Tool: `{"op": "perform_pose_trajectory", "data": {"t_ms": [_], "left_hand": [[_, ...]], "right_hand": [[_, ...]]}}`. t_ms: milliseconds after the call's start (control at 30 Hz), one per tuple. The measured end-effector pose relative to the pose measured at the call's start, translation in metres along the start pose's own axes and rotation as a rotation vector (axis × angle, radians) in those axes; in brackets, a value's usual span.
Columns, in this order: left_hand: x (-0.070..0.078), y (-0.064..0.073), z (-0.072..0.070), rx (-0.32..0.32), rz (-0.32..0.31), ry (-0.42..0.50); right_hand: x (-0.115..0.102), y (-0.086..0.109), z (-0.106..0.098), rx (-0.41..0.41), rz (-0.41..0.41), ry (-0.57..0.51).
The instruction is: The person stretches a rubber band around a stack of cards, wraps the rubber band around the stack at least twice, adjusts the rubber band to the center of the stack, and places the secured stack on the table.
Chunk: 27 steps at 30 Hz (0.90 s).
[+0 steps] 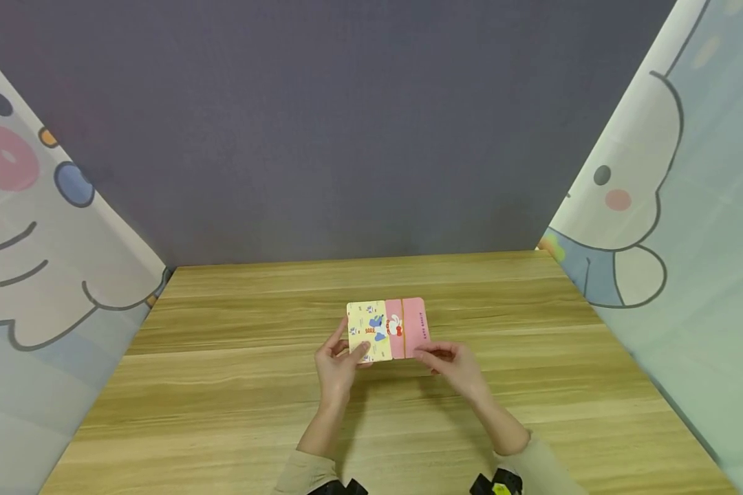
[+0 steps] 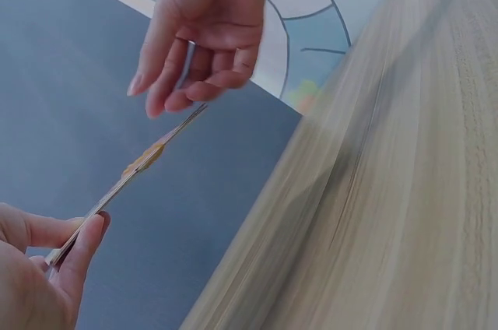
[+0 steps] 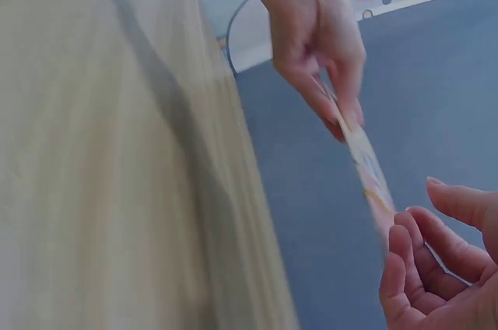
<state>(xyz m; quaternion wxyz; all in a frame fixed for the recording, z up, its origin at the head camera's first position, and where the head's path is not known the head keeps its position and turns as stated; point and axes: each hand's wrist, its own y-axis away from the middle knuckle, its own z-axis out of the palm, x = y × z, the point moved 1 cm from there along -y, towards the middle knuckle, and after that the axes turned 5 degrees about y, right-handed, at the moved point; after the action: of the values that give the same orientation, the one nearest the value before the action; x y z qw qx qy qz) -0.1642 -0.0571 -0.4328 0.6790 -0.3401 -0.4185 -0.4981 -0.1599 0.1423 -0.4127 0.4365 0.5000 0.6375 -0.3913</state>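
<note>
A small flat notebook (image 1: 415, 318), yellow on its left part and pink on its right, has cartoon figures and a thin orange band across the pink part. It is held up above the wooden table. My left hand (image 1: 336, 371) pinches its yellow end, thumb on the face toward me and fingers behind. At the lower right pink corner is my right hand (image 1: 461, 371). In the right wrist view this hand (image 3: 451, 260) has loosely bent fingers right at the notebook's edge, with the thumb apart from it. Edge-on in the left wrist view, the notebook (image 2: 120, 182) looks thin.
The wooden table (image 1: 235, 385) lies below both hands. Behind it stands a dark grey panel (image 1: 359, 137). Cartoon-printed curtains flank it, one on the left (image 1: 49, 275) and one on the right (image 1: 706, 275).
</note>
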Motion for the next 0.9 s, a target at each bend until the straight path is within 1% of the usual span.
{"op": "perform_pose_trajectory", "data": {"t_ms": [100, 233, 367, 467, 567, 700, 767, 900], "left_hand": [[0.0, 0.0, -0.001, 0.001, -0.016, -0.014], [0.0, 0.0, -0.002, -0.001, -0.023, -0.026], [0.001, 0.0, -0.002, -0.008, -0.027, -0.023], [0.001, 0.001, -0.002, -0.013, -0.032, -0.019], [0.002, 0.002, -0.001, -0.011, -0.041, -0.013], [0.002, 0.003, -0.001, -0.012, -0.045, -0.009], [0.001, 0.004, -0.001, -0.014, -0.044, -0.011], [0.001, 0.005, -0.001, -0.016, -0.047, -0.015]], "right_hand": [[-0.008, -0.007, -0.009, 0.048, -0.096, 0.115], [-0.019, -0.019, -0.018, 0.103, -0.195, 0.189], [-0.038, -0.027, -0.023, 0.131, -0.25, 0.225], [-0.054, -0.03, -0.023, 0.146, -0.249, 0.26], [-0.047, -0.042, -0.025, 0.15, -0.251, 0.311], [-0.028, -0.061, -0.026, 0.138, -0.276, 0.392], [-0.027, -0.065, -0.025, 0.121, -0.282, 0.418], [-0.025, -0.072, -0.025, 0.067, -0.298, 0.432]]}}
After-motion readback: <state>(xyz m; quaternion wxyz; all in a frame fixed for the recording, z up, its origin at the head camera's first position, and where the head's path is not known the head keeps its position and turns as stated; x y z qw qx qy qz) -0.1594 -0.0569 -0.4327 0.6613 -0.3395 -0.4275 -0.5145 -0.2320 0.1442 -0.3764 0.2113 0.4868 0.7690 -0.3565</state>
